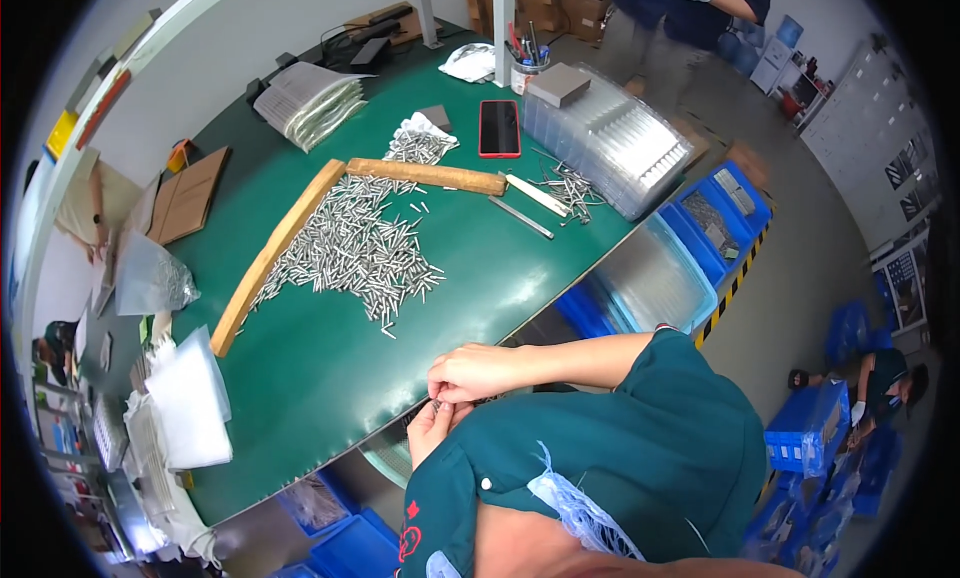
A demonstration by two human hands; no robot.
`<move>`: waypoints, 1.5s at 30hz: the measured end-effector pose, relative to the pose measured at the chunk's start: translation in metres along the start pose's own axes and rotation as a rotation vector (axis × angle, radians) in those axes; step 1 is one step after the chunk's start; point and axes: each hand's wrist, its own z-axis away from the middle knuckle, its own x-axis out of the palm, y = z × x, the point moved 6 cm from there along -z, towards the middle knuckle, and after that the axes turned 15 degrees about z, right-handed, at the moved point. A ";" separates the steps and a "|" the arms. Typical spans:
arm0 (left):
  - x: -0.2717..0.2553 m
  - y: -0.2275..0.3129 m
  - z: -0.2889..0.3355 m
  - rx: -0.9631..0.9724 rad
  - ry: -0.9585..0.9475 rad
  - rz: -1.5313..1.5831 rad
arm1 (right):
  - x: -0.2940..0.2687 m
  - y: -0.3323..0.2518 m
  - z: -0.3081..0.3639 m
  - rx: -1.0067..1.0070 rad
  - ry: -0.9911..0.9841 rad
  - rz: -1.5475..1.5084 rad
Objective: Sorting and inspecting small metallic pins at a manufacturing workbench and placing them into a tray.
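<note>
My right hand (476, 372) and my left hand (430, 434) meet at the table's near edge, close to my body. The fingers of both are closed and pressed together; whatever they pinch is too small and too covered to make out. Beyond them on the green table (300, 408) lies a spread pile of small silver metal pins (360, 243). Two wooden strips (275, 258) form an angled border along the pile's left and far sides. More pins (418, 143) rest on white wrapping behind the far strip.
Right of the pile lie a phone (500, 130), a metal rod (522, 219), loose thin pieces (572, 193) and a clear plastic case (610, 143). Blue bins (712, 223) stand beyond the right edge. Plastic bags (190, 403) lie at the left. Other people are nearby.
</note>
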 end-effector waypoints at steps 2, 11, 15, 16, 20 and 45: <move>0.000 0.002 0.003 0.019 -0.005 -0.010 | 0.002 -0.001 0.001 -0.016 -0.040 -0.008; 0.002 0.017 0.014 -0.056 -0.046 -0.176 | 0.011 -0.014 0.003 -0.061 -0.040 -0.049; -0.001 0.017 0.014 -0.124 -0.045 -0.079 | 0.011 -0.017 -0.001 -0.095 -0.023 -0.078; -0.002 0.018 0.014 -0.120 -0.091 -0.082 | 0.009 -0.020 -0.001 -0.138 -0.010 -0.073; -0.005 0.019 0.014 -0.091 -0.116 -0.072 | 0.009 -0.025 -0.005 -0.215 0.046 -0.046; -0.005 0.046 0.022 -0.049 -0.084 -0.280 | 0.008 -0.035 -0.016 -0.348 0.224 -0.137</move>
